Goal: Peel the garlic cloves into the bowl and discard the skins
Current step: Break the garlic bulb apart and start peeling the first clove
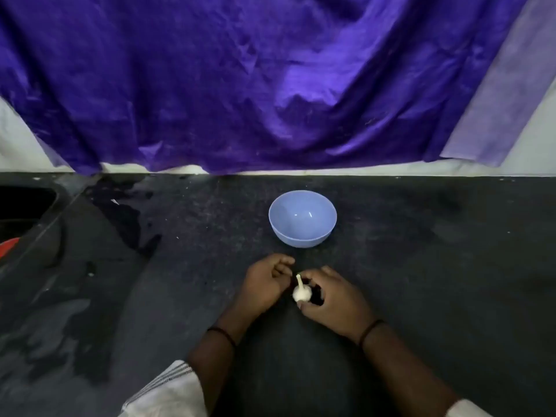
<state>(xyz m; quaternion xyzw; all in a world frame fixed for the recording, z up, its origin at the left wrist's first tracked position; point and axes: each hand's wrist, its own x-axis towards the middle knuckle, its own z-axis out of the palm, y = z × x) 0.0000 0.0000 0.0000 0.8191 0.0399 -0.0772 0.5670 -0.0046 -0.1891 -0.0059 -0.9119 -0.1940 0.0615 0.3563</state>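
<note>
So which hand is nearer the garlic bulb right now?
Right. The right hand holds the garlic bulb between thumb and fingers. The left hand sits just beside it, fingers curled, apparently not touching.

1 garlic bulb [301,293], 1 bowl [302,218], 2 hands – L [264,281], R [334,296]

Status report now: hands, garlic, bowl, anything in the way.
Right hand grips garlic bulb, unpeeled; left hand beside it, holding nothing. Blue bowl empty, just beyond hands. Nothing in the way.
</note>
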